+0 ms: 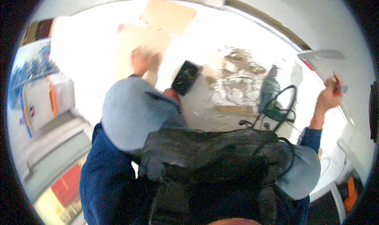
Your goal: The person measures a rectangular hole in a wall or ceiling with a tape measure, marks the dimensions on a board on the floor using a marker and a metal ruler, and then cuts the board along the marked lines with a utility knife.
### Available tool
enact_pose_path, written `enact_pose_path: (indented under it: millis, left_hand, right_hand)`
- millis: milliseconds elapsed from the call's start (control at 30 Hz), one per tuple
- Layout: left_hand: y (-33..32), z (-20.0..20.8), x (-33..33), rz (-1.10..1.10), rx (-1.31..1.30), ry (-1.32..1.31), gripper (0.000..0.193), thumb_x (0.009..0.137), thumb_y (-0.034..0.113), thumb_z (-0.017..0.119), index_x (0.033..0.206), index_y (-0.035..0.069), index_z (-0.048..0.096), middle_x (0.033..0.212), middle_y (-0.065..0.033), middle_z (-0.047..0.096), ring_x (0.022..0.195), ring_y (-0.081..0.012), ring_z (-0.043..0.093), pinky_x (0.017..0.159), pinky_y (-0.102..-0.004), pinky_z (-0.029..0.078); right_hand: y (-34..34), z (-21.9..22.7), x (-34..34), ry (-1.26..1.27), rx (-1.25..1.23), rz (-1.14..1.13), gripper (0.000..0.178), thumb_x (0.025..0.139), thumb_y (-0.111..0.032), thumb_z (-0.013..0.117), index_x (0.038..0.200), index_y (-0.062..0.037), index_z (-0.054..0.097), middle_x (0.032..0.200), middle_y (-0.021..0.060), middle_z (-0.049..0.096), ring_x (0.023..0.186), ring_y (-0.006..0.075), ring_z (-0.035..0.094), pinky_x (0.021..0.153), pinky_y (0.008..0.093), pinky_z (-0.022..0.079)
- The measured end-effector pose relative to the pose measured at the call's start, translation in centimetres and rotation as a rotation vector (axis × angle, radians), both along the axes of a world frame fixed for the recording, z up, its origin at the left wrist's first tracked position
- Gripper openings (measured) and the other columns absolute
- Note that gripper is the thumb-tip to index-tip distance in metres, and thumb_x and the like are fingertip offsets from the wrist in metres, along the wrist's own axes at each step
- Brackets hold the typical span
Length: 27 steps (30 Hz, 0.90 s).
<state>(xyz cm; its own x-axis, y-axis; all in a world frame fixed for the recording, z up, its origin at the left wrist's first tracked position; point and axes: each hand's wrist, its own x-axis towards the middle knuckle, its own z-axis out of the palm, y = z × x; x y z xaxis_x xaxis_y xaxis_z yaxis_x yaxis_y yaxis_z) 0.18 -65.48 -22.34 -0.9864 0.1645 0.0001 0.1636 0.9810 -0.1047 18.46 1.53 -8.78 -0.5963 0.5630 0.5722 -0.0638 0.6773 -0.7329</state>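
My left hand (144,61), smeared by motion, is over a tan sheet (130,39) like cardboard at the upper left; its fingers cannot be made out. Far out on the right, my right hand (327,97) is closed round a small red object with a grey end (338,88), whose kind is unclear. Between the hands lies a black, phone-like rectangle (185,77), tilted, with a reddish thing (173,94) beside its lower end. A dark grey-green tool-like object (269,91) with a black cable (291,95) stands nearer my right side.
Brownish-white crumbly debris (241,69) is spread at the centre right, with a tan strip (235,110) below it. Another tan sheet (167,15) lies farther away. A grey case (47,96) with an orange strip stands at left. My light-blue knees flank a black bag-like item (209,150).
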Motion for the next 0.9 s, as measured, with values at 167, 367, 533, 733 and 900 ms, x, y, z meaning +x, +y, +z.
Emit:
enact_pose_path:
  millis: [167,367,533,733,900]
  left_hand:
    - [-0.5,-2.4,2.7,0.441,0.244,-0.109,0.079,0.079,0.049,0.067,0.141,0.010,0.038,0.134,-0.0265,0.046,0.127,-0.0429,0.039,0.107,-0.0462,0.031]
    - [-1.9,-0.3,2.2,0.323,0.793,-0.103,0.044,0.084,0.036,0.066,0.116,0.006,0.063,0.096,-0.0148,0.065,0.087,-0.0255,0.064,0.080,-0.0357,0.050]
    - [11.1,7.8,-1.9,0.278,1.244,-0.692,0.032,0.093,0.032,0.052,0.106,0.005,0.065,0.087,-0.0014,0.060,0.075,-0.0110,0.056,0.070,-0.0262,0.048]
    - [19.5,11.9,-8.4,-0.336,0.576,-0.827,0.036,0.088,0.035,0.050,0.092,0.002,0.064,0.074,-0.0106,0.062,0.067,-0.0205,0.061,0.064,-0.0354,0.048]
    - [30.0,12.3,-9.8,-0.929,-0.030,-0.312,0.031,0.087,0.027,0.052,0.100,0.001,0.063,0.077,-0.0182,0.066,0.069,-0.0309,0.066,0.068,-0.0423,0.053]
  right_hand:
    - [1.3,4.3,-1.4,0.023,0.172,0.022,0.028,0.093,-0.011,0.057,0.121,-0.0132,0.059,0.124,0.0044,0.055,0.087,0.0143,0.060,0.072,0.0256,0.053]
    - [2.8,4.7,-4.3,-0.391,0.693,-0.179,0.037,0.091,-0.015,0.057,0.127,-0.0221,0.056,0.135,0.0032,0.048,0.115,0.0258,0.053,0.082,0.0386,0.053]
    - [3.0,5.1,-0.9,-0.440,0.678,-0.213,0.031,0.091,-0.016,0.057,0.122,-0.0151,0.055,0.124,0.0085,0.052,0.107,0.0309,0.056,0.084,0.0396,0.050]
    - [-1.5,3.9,6.8,-0.794,0.653,-0.057,0.033,0.080,-0.008,0.061,0.113,-0.0121,0.057,0.117,0.0116,0.054,0.102,0.0347,0.057,0.078,0.0418,0.051]
    - [-4.7,-2.6,17.1,-1.045,0.471,0.130,0.036,0.076,-0.004,0.066,0.110,-0.0115,0.058,0.110,0.0104,0.056,0.091,0.0350,0.061,0.073,0.0418,0.051]
